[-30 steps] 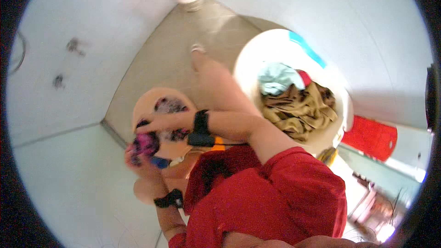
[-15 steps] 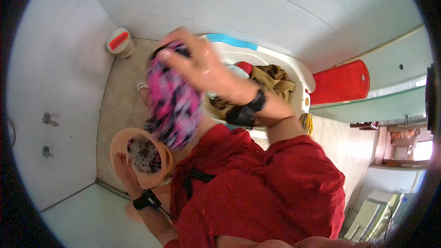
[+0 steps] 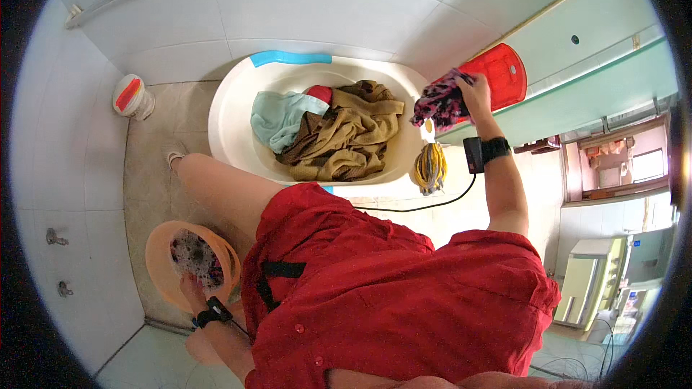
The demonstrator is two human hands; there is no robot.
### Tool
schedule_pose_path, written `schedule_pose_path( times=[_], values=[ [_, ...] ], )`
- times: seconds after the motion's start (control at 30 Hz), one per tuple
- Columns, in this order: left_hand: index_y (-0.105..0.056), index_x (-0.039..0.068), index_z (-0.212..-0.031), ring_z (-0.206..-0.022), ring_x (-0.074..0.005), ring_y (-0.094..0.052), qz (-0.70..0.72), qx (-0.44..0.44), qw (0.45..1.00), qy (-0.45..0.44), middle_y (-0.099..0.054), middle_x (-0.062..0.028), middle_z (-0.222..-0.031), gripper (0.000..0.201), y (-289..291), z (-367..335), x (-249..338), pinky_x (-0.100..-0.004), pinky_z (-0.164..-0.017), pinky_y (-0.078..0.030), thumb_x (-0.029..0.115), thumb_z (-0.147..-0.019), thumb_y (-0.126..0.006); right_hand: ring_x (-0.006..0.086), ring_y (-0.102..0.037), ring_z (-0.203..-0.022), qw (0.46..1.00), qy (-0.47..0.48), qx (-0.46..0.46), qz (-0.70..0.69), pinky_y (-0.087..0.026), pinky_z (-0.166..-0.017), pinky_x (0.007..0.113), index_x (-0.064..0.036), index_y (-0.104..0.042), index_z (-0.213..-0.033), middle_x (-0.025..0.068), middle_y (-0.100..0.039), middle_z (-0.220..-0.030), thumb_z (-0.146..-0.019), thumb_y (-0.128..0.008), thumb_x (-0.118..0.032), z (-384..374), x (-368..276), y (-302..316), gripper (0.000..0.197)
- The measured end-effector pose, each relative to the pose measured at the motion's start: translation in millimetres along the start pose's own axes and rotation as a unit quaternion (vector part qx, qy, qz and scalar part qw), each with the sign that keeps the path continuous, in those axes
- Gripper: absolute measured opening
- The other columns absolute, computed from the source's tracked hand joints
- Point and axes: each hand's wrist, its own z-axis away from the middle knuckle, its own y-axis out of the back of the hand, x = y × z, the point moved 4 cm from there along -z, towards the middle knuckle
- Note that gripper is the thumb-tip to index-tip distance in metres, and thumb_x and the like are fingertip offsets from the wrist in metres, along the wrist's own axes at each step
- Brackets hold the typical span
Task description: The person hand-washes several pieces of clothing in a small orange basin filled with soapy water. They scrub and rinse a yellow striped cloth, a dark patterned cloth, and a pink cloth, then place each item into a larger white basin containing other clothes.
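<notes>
My right hand (image 3: 476,95) is closed on a bunched pink-and-black patterned cloth (image 3: 441,101). It holds the cloth up beyond the right end of a white tub (image 3: 223,115) with blue grips. My left hand (image 3: 192,292) reaches over the near rim of an orange basin (image 3: 160,263) on the left, its fingers stretched down at the suds, the tips hard to see. Dark, foamy water (image 3: 190,251) fills the basin, and a dark pinkish cloth (image 3: 214,274) shows in it. In the tub lie a brown garment (image 3: 353,133), a pale green cloth (image 3: 285,119) and a red piece (image 3: 318,93).
A yellow-and-grey striped bundle (image 3: 431,168) hangs at the tub's right end. Behind the raised cloth stands a red plastic thing (image 3: 508,75) with rounded corners. A white bucket (image 3: 135,99) sits by the left wall, where two taps (image 3: 56,237) stick out. A black cable (image 3: 432,205) trails from my right wrist.
My right hand has carried the patterned cloth from above the basin side to the tub's right end. My left hand remains at the basin. The whole view has shifted, uncovering the tub's contents.
</notes>
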Motion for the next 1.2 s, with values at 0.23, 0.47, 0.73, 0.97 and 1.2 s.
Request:
schedule_pose_path(
  times=[0.23, 0.47, 0.73, 0.97, 1.2],
  values=[
    [-0.053, 0.003, -0.102, -0.087, -0.0234, -0.050, -0.017, -0.047, 0.999, -0.005, -0.050, -0.0075, -0.094, 0.030, 0.5, 6.2, -4.4, -0.0406, -0.081, -0.044, 0.032, -0.096, -0.055, 0.0395, -0.060, -0.101, 0.992, -0.117, -0.039, 0.011, -0.045, -0.086, 0.043, 0.0040, -0.048, -0.121, 0.0281, -0.059, -0.111, -0.080, -0.066, -0.039, 120.5, 174.5, -64.1, 0.062],
    [-0.057, 0.000, -0.101, -0.079, -0.0177, -0.049, -0.051, -0.012, 0.998, -0.031, -0.052, -0.0052, -0.091, 0.028, -8.3, 31.6, 8.7, -0.0340, -0.071, -0.045, 0.027, -0.096, -0.052, 0.0251, -0.065, -0.073, 0.908, -0.153, -0.380, 0.087, -0.051, -0.070, 0.036, -0.0045, -0.064, -0.107, 0.0122, -0.070, -0.084, -0.081, -0.065, -0.037, 172.7, 222.1, -110.8, 0.042],
    [-0.057, 0.002, -0.102, -0.060, -0.0115, -0.044, 0.013, 0.011, 0.999, -0.039, -0.050, -0.0018, -0.073, 0.028, -33.7, 74.5, 36.0, -0.0274, -0.051, -0.036, 0.029, -0.094, -0.055, 0.0292, -0.060, -0.061, 0.860, 0.293, -0.360, 0.211, -0.047, -0.060, 0.040, -0.0047, -0.065, -0.094, 0.0124, -0.063, -0.069, -0.087, -0.061, -0.033, 109.9, -15.5, -121.9, 0.030],
    [-0.045, -0.001, -0.133, -0.070, -0.0231, -0.059, -0.210, 0.025, 0.977, -0.034, -0.060, -0.0163, -0.105, 0.060, -14.7, 60.0, 65.8, -0.0343, -0.058, -0.050, 0.033, -0.088, -0.064, 0.0275, -0.068, -0.086, 0.744, 0.449, -0.491, -0.064, -0.053, -0.075, 0.035, -0.0021, -0.063, -0.099, 0.0155, -0.069, -0.088, -0.090, -0.063, -0.022, 248.1, -330.9, -152.2, 0.022],
    [-0.039, 0.009, -0.142, -0.117, -0.0344, -0.051, -0.541, -0.052, 0.800, -0.252, -0.045, -0.0230, -0.135, 0.083, -53.9, 18.8, 72.8, -0.0472, -0.096, -0.045, 0.036, -0.072, -0.076, 0.0326, -0.066, -0.081, 0.539, 0.618, -0.566, -0.081, -0.052, -0.072, 0.038, -0.0019, -0.063, -0.096, 0.0180, -0.067, -0.088, -0.089, -0.061, -0.028, 442.5, -499.9, -240.2, 0.027]
  ],
)
